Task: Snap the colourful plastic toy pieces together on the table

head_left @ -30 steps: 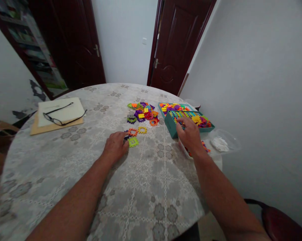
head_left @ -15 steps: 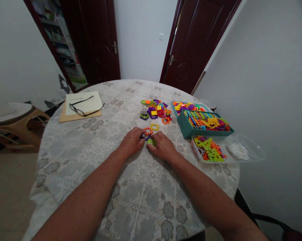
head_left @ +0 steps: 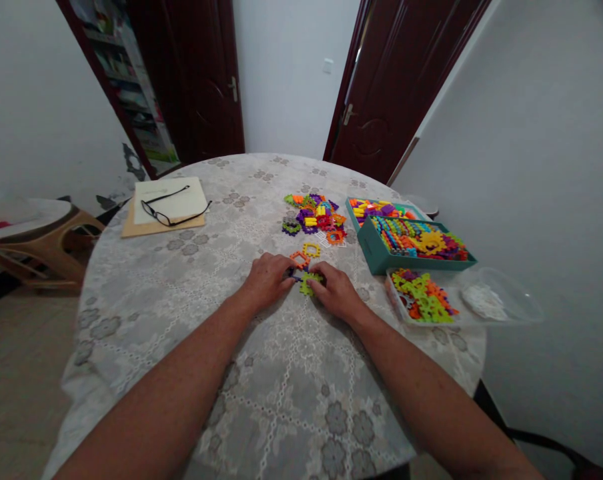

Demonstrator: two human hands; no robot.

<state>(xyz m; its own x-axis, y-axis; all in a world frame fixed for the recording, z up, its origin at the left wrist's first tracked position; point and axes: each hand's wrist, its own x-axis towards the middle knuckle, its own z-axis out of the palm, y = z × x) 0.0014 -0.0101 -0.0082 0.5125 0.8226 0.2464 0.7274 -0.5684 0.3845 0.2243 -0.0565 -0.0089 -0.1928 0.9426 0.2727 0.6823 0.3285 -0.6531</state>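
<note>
My left hand (head_left: 267, 283) rests low over the table, its thumb and fingertips closed on a dark purple toothed plastic piece (head_left: 296, 275) that is partly covered. Facing it, my right hand (head_left: 335, 291) pinches a lime-green gear-shaped plastic piece (head_left: 308, 285) between thumb and fingers. The green and purple pieces meet between the hands; whether they are locked together I cannot tell. Just beyond the fingertips lie an orange toothed ring piece (head_left: 299, 258) and a yellow toothed frame piece (head_left: 311, 250).
A pile of mixed plastic pieces (head_left: 315, 217) lies farther back. To the right are a teal box (head_left: 371, 250) of colourful parts and a clear plastic container (head_left: 396, 303) with its lid (head_left: 524, 303). Eyeglasses (head_left: 164, 219) sit on papers (head_left: 196, 193) at left.
My right hand has shifted slightly to the right and turned, so more of the green gear shows. The left hand stays on the purple piece. The whole view has shifted a little.
</note>
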